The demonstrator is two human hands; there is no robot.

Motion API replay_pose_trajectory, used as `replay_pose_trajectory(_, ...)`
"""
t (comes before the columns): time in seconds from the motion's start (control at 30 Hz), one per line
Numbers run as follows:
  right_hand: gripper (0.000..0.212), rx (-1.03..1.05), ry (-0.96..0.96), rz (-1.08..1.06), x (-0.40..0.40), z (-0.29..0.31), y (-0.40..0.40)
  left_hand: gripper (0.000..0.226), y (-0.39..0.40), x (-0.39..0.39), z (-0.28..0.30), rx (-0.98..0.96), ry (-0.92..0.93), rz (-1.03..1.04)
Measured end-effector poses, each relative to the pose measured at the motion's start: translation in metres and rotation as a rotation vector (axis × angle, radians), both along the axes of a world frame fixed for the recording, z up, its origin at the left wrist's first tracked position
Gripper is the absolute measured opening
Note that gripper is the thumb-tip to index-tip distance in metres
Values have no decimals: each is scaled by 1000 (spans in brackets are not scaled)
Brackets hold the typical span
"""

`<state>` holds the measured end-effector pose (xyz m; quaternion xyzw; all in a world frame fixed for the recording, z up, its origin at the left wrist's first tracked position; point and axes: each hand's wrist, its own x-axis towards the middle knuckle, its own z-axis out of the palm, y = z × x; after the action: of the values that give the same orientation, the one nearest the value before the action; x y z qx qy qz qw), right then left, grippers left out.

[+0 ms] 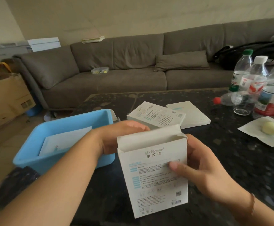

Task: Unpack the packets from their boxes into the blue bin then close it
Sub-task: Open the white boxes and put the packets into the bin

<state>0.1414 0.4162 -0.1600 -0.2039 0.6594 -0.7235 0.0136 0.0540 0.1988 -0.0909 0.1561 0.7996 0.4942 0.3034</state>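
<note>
I hold a flat white printed box upright over the dark table, its top flap open. My right hand grips its right edge, thumb on the front. My left hand is behind the box's top left corner, fingers at the open mouth; whether it holds a packet is hidden. The blue bin stands open at the left with a white packet lying inside. Two more white boxes lie flat behind the held box.
Several plastic bottles stand at the table's right, one lying down. A white wrapper with a pale round item sits at the right edge. A grey sofa runs behind; cardboard boxes are at left.
</note>
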Motion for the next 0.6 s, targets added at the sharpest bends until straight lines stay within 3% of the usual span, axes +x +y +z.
replay_pose_trajectory(0.1, 42, -44, 50, -44, -2, 7, 0, 25, 10, 7, -10, -33, 18, -3)
replay_pose_trajectory(0.2, 37, -94, 47, -90, 0, 14, 0, 21, 16, 25, -13, 94, 13, 184)
replay_pose_trajectory(0.3, 36, -53, 40, -176, 5, 21, 0, 28, 11, 46, -20, 455, -46, 427)
replay_pose_trajectory(0.37, 49, 64, 55, -262, 7, 25, 2, 31, 11, 67, -30, 704, 232, 542)
replay_pose_trajectory(0.47, 50, 215, 131, -317, 14, 34, 0, 25, 21, 101, -42, 848, 807, 584)
replay_pose_trajectory(0.53, 45, 307, 294, -364, 18, 37, 1, 29, 24, 111, -46, 799, 1161, 541)
replay_pose_trajectory(0.6, 47, 369, 438, -437, 19, 37, 6, 14, 24, 117, -48, 564, 1424, 490)
